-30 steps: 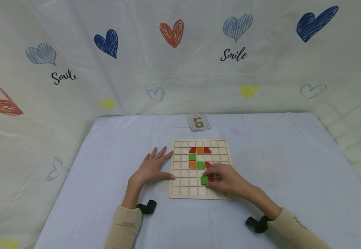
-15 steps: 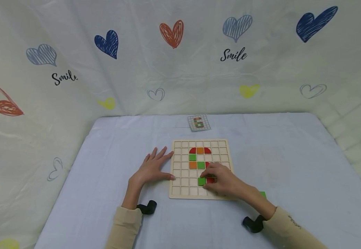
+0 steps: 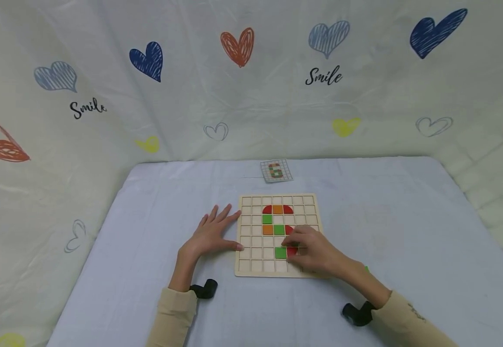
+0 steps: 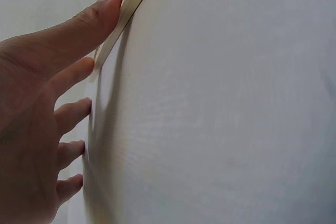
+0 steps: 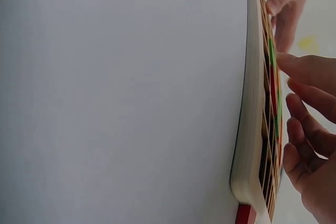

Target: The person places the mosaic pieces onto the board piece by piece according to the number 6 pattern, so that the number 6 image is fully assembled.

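Note:
A square wooden grid board (image 3: 251, 270) lies on the table, with red, orange and green tiles in several cells. My left hand (image 3: 210, 236) lies spread at the board's left edge, its thumb and index fingertip touching the rim. Over the lower right part of the board is my right hand (image 3: 316, 250), beside a green tile (image 3: 280, 253) that sits flat in a cell. A red tile (image 3: 292, 251) to its right is partly covered by the fingers. In the right wrist view, the right thumb (image 5: 302, 66) is at the tiles and nothing shows between the loosely bent fingers.
A small pattern card (image 3: 276, 171) lies behind the board. Part of a green piece (image 3: 366, 268) shows behind the right forearm. In the right wrist view, a red block (image 5: 245, 214) stands near the board's corner. A white curtain (image 3: 182, 96) with hearts hangs behind the table.
The green tile, tilted between the right fingertips a second ago, now lies flat in its cell left of the red one. The right hand has shifted slightly right; the left hand stays put.

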Demonstrator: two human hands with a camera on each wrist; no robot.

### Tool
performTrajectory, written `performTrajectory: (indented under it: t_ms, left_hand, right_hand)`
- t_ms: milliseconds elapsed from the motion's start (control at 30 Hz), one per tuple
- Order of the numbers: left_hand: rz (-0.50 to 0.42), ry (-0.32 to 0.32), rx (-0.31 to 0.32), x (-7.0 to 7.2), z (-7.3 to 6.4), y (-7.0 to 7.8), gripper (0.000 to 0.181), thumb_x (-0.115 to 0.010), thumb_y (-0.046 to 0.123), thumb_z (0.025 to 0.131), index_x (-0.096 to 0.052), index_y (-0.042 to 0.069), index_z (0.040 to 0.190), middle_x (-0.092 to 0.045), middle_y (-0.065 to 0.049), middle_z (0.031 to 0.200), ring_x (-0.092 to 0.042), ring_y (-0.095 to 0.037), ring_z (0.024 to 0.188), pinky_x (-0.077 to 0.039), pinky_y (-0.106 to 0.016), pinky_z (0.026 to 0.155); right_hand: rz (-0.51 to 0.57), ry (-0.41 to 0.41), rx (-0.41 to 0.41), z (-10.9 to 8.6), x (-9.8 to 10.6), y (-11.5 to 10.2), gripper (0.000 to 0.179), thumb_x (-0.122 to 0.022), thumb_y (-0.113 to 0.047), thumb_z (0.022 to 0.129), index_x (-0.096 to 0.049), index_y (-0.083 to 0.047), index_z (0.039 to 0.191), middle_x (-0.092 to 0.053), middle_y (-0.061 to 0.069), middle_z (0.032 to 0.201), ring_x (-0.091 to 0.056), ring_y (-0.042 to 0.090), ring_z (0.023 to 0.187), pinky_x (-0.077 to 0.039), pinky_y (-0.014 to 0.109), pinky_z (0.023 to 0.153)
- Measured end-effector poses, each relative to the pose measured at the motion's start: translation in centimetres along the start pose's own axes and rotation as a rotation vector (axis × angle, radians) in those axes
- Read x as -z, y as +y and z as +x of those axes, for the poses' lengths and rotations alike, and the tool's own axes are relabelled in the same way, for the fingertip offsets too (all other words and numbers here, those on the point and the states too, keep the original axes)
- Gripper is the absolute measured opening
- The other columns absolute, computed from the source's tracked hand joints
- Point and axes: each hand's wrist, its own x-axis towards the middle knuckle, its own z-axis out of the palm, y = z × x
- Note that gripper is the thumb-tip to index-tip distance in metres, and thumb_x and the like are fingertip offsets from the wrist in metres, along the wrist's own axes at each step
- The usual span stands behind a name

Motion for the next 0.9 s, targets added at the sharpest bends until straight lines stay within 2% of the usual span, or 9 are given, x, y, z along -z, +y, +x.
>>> performTrajectory:
  t_ms: [100,367,667,900]
  left_hand:
    - [0.003,0.004,0.003,0.0,0.0,0.0,0.1,-0.084,0.055,0.08,-0.034,0.028,0.162,-0.016,-0.005,0.173,0.001,-0.04,0.16,-0.006,-0.063,0.127]
    - [-0.001,0.002,0.001,-0.1,0.0,0.0,0.1,-0.083,0.055,0.08,-0.034,0.028,0.162,-0.016,-0.005,0.173,0.002,-0.04,0.16,-0.005,-0.063,0.127]
    - [0.01,0.003,-0.001,-0.1,0.1,-0.2,0.1,-0.083,0.055,0.08,-0.033,0.028,0.163,-0.015,-0.005,0.174,0.001,-0.04,0.16,-0.006,-0.063,0.127]
    - [-0.001,0.004,-0.013,0.0,-0.1,-0.1,0.099,-0.083,0.055,0.081,-0.033,0.028,0.163,-0.015,-0.005,0.174,0.001,-0.041,0.16,-0.006,-0.064,0.127]
  right_hand:
    - [0.003,0.01,-0.009,-0.5,0.6,0.2,0.027,-0.087,-0.013,0.081,-0.078,-0.016,0.106,-0.067,-0.004,0.103,-0.057,0.014,0.099,-0.055,0.03,0.084]
    - [-0.007,0.045,-0.014,-2.3,2.1,1.2,0.03,-0.088,-0.009,0.078,-0.078,-0.012,0.106,-0.069,-0.003,0.103,-0.059,0.015,0.094,-0.056,0.03,0.081]
    - [-0.029,0.074,-0.066,-4.5,3.4,2.3,0.032,-0.089,-0.008,0.076,-0.077,-0.013,0.105,-0.069,-0.005,0.104,-0.058,0.013,0.09,-0.056,0.027,0.075]
    - [-0.034,0.115,-0.057,-5.8,3.9,3.0,0.034,-0.09,-0.005,0.075,-0.078,-0.013,0.105,-0.069,-0.006,0.1,-0.059,0.013,0.087,-0.056,0.026,0.072]
